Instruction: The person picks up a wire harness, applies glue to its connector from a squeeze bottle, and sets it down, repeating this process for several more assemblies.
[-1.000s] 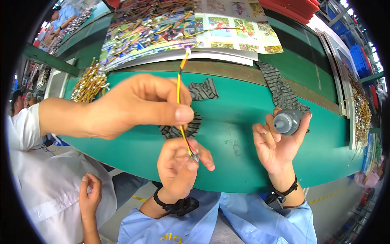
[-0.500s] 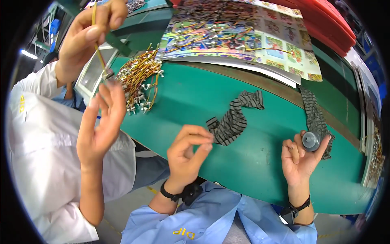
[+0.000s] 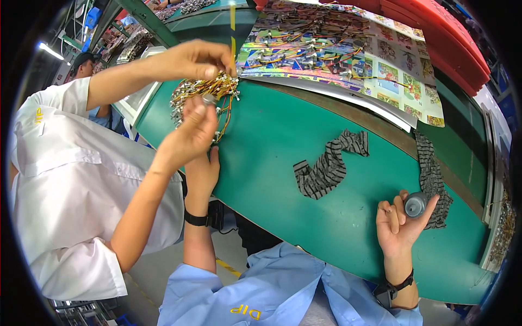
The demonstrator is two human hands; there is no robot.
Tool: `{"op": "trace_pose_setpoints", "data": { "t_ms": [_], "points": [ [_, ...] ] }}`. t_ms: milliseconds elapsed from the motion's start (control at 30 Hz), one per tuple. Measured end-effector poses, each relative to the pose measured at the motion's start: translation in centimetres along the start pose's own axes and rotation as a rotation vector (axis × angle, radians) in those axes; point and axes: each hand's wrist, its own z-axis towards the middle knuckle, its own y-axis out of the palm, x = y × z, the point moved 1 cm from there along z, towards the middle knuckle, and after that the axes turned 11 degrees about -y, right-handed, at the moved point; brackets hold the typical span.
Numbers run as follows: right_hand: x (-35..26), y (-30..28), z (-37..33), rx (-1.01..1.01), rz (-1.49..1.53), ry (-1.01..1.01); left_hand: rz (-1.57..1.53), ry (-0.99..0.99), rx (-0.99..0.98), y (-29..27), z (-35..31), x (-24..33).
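Observation:
My right hand (image 3: 399, 228) is closed round a small dark grey bottle (image 3: 416, 205), its round end with a small central tip facing me. Under that hand's far side lies a striped grey-and-black cloth strip (image 3: 433, 179). My left hand (image 3: 202, 171) reaches to the near edge of a pile of yellow-and-red wires with metal ends (image 3: 223, 87). Its thumb shows, but a co-worker's hand (image 3: 187, 136) hides the fingers. That hand pinches a small round metal part (image 3: 209, 99) above the pile, while the co-worker's other hand (image 3: 209, 57) is just beyond it.
Another striped cloth piece (image 3: 323, 168) lies on the green table (image 3: 261, 141). Behind it, a picture-printed sheet (image 3: 391, 81) carries rows of wired parts. Red stacked material (image 3: 435, 38) stands at the far right. The co-worker in white (image 3: 92, 179) is close on my left.
My left hand has moved left and away from me, from beside the middle cloth to the wire pile. The co-worker's hands have come rightward over the pile. My right hand still holds the bottle.

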Motion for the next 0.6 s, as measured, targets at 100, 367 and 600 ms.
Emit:
{"op": "trace_pose_setpoints", "data": {
  "t_ms": [100, 367, 600],
  "points": [
    [-0.1, 0.1, 0.0, 0.008, -0.005, 0.017, -0.064, -0.028, -0.090, -0.5, -0.4, 0.0],
    [0.1, 0.7, -0.2, 0.003, -0.021, 0.044, -0.352, -0.183, -0.378, -2.7, -2.7, 4.5],
    [0.6, 0.1, -0.3, 0.089, -0.073, -0.021, -0.452, 0.031, -0.488, -1.6, -4.6, 8.2]
  ]
}}
